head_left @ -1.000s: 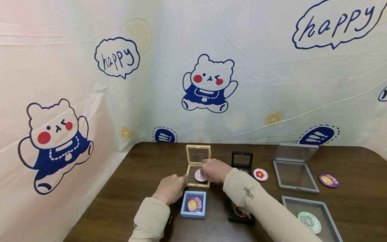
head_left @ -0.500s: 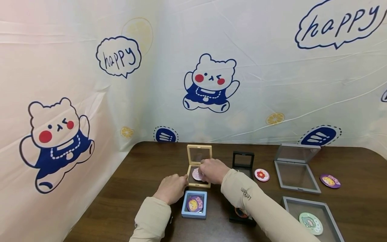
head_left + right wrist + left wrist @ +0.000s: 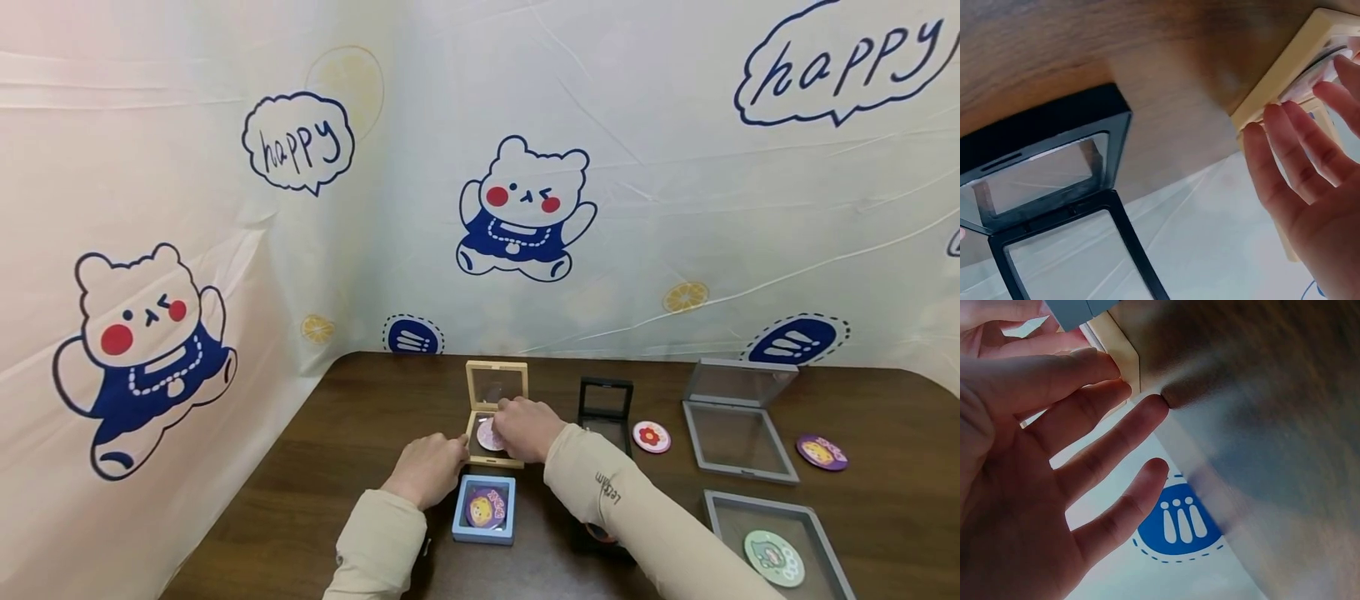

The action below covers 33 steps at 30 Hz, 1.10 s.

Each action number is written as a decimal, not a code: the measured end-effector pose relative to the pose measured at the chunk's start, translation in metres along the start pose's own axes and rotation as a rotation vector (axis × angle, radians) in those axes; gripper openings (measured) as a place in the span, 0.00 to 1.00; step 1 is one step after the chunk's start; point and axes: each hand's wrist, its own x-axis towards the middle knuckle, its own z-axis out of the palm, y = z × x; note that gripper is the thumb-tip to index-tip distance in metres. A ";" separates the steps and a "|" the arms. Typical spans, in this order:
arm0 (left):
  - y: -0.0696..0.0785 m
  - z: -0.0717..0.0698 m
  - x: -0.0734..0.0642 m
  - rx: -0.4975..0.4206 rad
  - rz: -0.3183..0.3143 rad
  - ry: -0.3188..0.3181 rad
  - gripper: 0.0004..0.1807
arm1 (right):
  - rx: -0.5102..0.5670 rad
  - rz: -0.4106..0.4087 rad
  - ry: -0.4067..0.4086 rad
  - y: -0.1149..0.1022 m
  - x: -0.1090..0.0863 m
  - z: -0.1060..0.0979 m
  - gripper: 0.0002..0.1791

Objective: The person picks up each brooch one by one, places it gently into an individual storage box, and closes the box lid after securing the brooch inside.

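The right hand (image 3: 528, 429) pinches the edge of a round pink pin badge (image 3: 487, 435), which lies under its fingertips inside the lower half of an open yellow display frame (image 3: 495, 461). The left hand (image 3: 426, 469), fingers mostly straight, touches the frame's left side. Just nearer stands a blue display frame (image 3: 483, 538). The counter (image 3: 375, 408) is dark wood-grain, backed by a pale fabric curtain (image 3: 645, 167) printed with winking bears and "happy" speech bubbles.
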 end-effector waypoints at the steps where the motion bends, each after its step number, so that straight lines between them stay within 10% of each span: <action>1: 0.000 0.000 0.000 -0.001 -0.002 -0.002 0.02 | -0.002 0.006 -0.005 -0.001 0.000 0.000 0.01; 33: -0.001 -0.002 -0.001 -0.052 -0.024 -0.046 0.05 | 0.077 -0.010 -0.049 0.004 -0.006 -0.001 0.04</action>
